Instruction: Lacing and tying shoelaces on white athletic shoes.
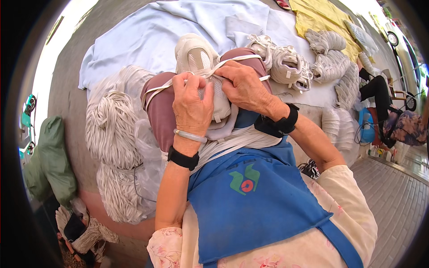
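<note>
A beige and white sneaker [195, 50] rests between my knees, its toe pointing away from me. My left hand [193, 102] is closed at the sneaker's opening, pinching a flat white shoelace [157, 90] that trails over my left knee. On the other side my right hand [248, 87] has thumb and fingers pressed together on the lace near the eyelets. A lace end stretches across my right knee. Both hands nearly touch, and they partly hide the lacing and tongue. More loose white laces [241, 144] lie across my lap over the blue apron [263, 210].
Thick bundles of white laces [111, 123] hang at left beside clear plastic. Laced sneakers [287, 66] sit on a pale blue cloth [138, 42], right of my knees. Beyond are pale stacked shoe pieces [330, 64] and a yellow sheet [319, 15]. A green sack [56, 156] stands far left.
</note>
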Demonstrator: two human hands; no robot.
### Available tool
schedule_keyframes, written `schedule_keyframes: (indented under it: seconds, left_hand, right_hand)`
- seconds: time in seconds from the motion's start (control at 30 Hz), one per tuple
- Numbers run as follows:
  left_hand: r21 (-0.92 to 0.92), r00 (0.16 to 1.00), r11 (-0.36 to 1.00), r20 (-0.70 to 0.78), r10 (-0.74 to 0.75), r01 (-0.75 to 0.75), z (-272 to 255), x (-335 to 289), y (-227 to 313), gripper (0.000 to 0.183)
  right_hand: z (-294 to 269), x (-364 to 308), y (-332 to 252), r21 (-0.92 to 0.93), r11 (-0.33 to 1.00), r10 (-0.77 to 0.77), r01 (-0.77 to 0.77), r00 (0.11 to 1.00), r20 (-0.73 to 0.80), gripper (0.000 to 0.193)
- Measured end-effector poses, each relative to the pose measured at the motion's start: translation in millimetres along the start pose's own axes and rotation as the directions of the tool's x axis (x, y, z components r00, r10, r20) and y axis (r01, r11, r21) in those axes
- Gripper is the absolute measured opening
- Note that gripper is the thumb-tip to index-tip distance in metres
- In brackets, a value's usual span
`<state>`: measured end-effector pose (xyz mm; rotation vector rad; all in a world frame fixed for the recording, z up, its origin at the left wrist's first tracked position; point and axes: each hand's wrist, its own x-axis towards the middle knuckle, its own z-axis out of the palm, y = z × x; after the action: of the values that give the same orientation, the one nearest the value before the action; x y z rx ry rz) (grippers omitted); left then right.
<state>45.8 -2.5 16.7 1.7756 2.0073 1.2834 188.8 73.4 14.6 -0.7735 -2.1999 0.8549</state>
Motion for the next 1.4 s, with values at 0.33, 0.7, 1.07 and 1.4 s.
schedule_keyframes:
  seconds: [0.33,0.7,1.07,1.4]
  left_hand:
    - [0.010,0.999,1.000,-0.036,-0.029,0.029,9.8,-0.3,2.4,0.014]
    - [-0.198,0.997,0.978,0.044,-0.059,0.066,-9.3,-4.6,-8.1,0.009]
    - [-0.450,0.964,0.853,0.095,-0.249,0.265,-9.9,-13.7,-20.9,0.033]
    - [-0.198,0.988,0.968,0.051,-0.149,0.156,-27.1,-8.7,-19.1,0.042]
  right_hand:
    - [5.7,0.9,-2.8,-0.134,0.990,-0.054,0.050,0.998,-0.026,0.015]
    - [-15.6,-8.5,-25.1,-0.326,0.942,-0.114,0.081,0.990,-0.085,0.028]
    - [-3.7,23.1,-23.2,-0.490,0.803,-0.284,0.339,0.941,0.186,0.016]
    - [-19.8,-2.1,-74.1,0.469,0.828,0.026,-0.308,0.856,0.517,0.015]
